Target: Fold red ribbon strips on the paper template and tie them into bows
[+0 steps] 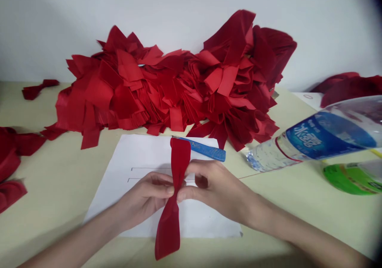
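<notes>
A red velvet ribbon bow [180, 158], pinched narrow at its middle, stands lengthwise in front of me. My left hand [149, 194] grips its waist from the left, thumb on the near face. From the right, my right hand [213, 186] has its thumb and curled fingers at the same narrow waist. Beneath both hands lies a white paper sheet [125, 156] with thin printed lines. A blue flat-handled tool [209, 150] rests on the paper's far edge, its left end partly behind the bow; I cannot make out its kind.
A big heap of red ribbon pieces [167, 85] lies along the wall. Tilted at the right is a clear water bottle [322, 134] with a blue label, beside a green-labelled container [350, 178]. More red bows [8, 152] lie at the left edge.
</notes>
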Tool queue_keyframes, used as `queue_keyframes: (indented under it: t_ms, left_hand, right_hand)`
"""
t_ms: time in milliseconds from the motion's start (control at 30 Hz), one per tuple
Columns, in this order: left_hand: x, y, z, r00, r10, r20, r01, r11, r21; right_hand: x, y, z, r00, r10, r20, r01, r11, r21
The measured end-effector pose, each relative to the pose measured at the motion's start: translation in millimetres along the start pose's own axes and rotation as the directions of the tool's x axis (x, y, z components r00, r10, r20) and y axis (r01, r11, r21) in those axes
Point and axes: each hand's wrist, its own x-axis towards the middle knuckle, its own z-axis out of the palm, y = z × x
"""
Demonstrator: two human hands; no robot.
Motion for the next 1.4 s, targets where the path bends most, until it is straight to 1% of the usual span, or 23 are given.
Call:
queue_keyframes:
  t_ms: [100, 200, 300, 433, 533, 633, 733, 833, 967, 1033, 1133, 1200, 1267, 1400]
  left_hand:
    - [0, 0, -0.4, 1.0, -0.012, 0.008, 0.012, 1.0, -0.007]
    - [0, 0, -2.2, 0.999, -0.026, 0.037, 0.026, 1.0, -0.011]
    - [0, 0, -3.5, 0.998, -0.028, 0.055, 0.029, 0.999, -0.014]
    - [0, 0, -2.9, 0.999, -0.005, 0.043, 0.005, 1.0, -0.006]
    - [0, 0, -2.6, 0.999, 0.002, 0.046, -0.002, 1.0, -0.01]
    - [0, -1, -2.8, 0.999, -0.002, 0.052, 0.003, 1.0, -0.023]
    - [0, -2, -1.8, 0.998, -0.003, 0.062, 0.005, 1.0, -0.024]
    - [0, -1, 0.6, 0.999, 0.023, 0.044, -0.022, 0.999, -0.027]
    - [1, -1, 5.0, 0.997, 0.072, -0.023, -0.073, 0.994, -0.083]
    - [2, -2, 8.1, 0.994, 0.107, -0.026, -0.109, 0.99, -0.089]
    - [1, -2, 14.5, 0.985, 0.169, -0.026, -0.171, 0.983, -0.073]
    - [-1, -2, 19.3, 0.98, 0.193, -0.043, -0.195, 0.979, -0.053]
    - [-3, -2, 23.2, 0.977, 0.203, -0.068, -0.205, 0.978, -0.025]
    - [-5, -2, 26.0, 0.965, 0.222, -0.141, -0.225, 0.974, -0.009]
  right_hand:
    - [0, 2, -2, 0.999, -0.023, -0.037, 0.024, 1.0, 0.016]
    - [0, 7, -7, 0.999, 0.002, -0.044, -0.001, 1.0, 0.019]
    - [-1, 9, -10, 0.999, 0.04, -0.029, -0.041, 0.998, -0.05]
    - [0, 8, -8, 1.0, 0.026, -0.002, -0.026, 0.998, -0.06]
    - [-1, 6, -4, 0.999, 0.035, -0.027, -0.036, 0.998, -0.046]
    - [-1, 6, 0, 0.998, 0.048, -0.044, -0.048, 0.999, 0.007]
    - [0, 8, 0, 0.998, 0.027, -0.061, -0.024, 0.998, 0.054]
    - [-1, 8, -6, 0.992, 0.0, -0.13, 0.008, 0.998, 0.061]
    - [-5, -2, -12, 0.968, -0.028, -0.248, 0.054, 0.993, 0.101]
    - [-8, -8, -7, 0.964, -0.032, -0.264, 0.081, 0.981, 0.177]
    - [-9, -12, 7, 0.968, -0.015, -0.249, 0.084, 0.96, 0.268]
    - [-9, -10, 16, 0.968, 0.0, -0.25, 0.066, 0.964, 0.256]
    - [-8, -6, 22, 0.964, 0.024, -0.265, 0.033, 0.978, 0.208]
    - [-5, 2, 25, 0.957, 0.044, -0.286, -0.008, 0.992, 0.127]
